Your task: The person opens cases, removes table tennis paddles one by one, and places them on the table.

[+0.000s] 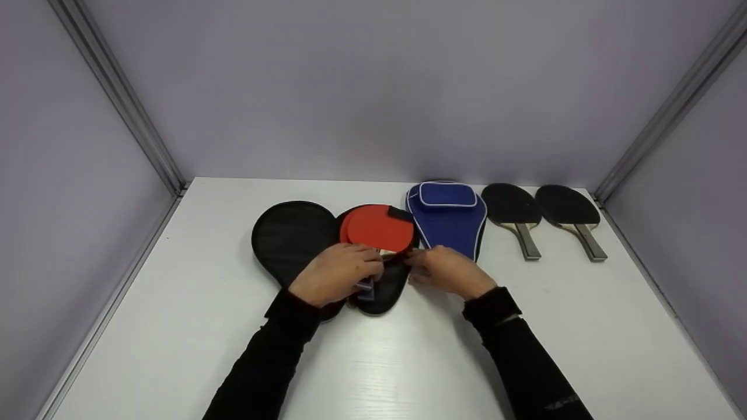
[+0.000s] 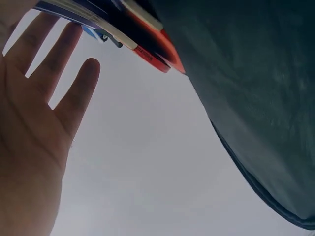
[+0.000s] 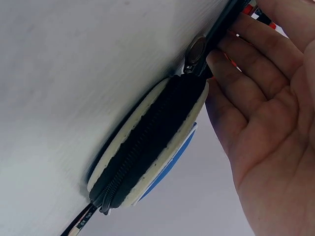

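Note:
A black paddle case (image 1: 295,230) lies spread open, its left flap beside the half that bears a red table tennis paddle (image 1: 382,226). A second red edge shows under that paddle. My left hand (image 1: 341,271) grips the paddle at its handle, most of which the hand hides. In the left wrist view, fingers (image 2: 64,54) reach up to the handle beside the dark flap (image 2: 246,88). With its fingertips my right hand (image 1: 449,271) pinches the case's right edge; the right wrist view shows the fingers (image 3: 251,69) against the dark rim.
Right of the open case lies a blue paddle case (image 1: 446,224) with white piping and a zipper (image 3: 133,157). Two black-faced paddles (image 1: 510,204) lie farther right, handles toward me. Grey walls (image 1: 373,87) enclose the white table (image 1: 175,291) at the back and sides.

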The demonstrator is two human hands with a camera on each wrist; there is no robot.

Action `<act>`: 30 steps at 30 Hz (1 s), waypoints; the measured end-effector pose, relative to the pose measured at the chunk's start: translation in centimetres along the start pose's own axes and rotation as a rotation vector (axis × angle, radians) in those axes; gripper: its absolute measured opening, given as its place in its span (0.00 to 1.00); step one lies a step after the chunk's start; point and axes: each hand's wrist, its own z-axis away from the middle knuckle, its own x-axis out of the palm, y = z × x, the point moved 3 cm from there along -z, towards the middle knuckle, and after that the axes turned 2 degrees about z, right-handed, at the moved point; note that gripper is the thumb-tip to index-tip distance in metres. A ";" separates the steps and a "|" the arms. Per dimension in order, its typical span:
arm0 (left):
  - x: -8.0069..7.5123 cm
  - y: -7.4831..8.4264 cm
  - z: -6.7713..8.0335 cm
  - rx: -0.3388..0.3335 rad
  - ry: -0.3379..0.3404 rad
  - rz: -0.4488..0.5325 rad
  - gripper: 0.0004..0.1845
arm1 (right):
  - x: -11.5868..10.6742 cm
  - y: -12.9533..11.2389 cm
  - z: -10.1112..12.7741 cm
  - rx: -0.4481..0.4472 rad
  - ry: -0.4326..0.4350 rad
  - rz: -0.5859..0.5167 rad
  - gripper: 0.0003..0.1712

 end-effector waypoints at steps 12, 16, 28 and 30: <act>-1.3 -1.1 0.4 -0.054 0.132 -0.015 0.17 | -0.1 -0.7 0.0 -0.092 0.039 0.056 0.11; -1.4 -1.3 0.3 -0.103 0.166 -0.050 0.16 | 0.0 -1.0 -0.1 -0.090 0.011 0.047 0.15; -2.2 -2.8 1.0 -0.327 0.272 0.006 0.19 | 0.3 -1.1 -0.4 -0.053 -0.037 0.048 0.21; -2.3 -3.2 1.1 -0.355 0.295 0.019 0.19 | 0.3 -1.2 -0.4 -0.045 -0.043 0.052 0.22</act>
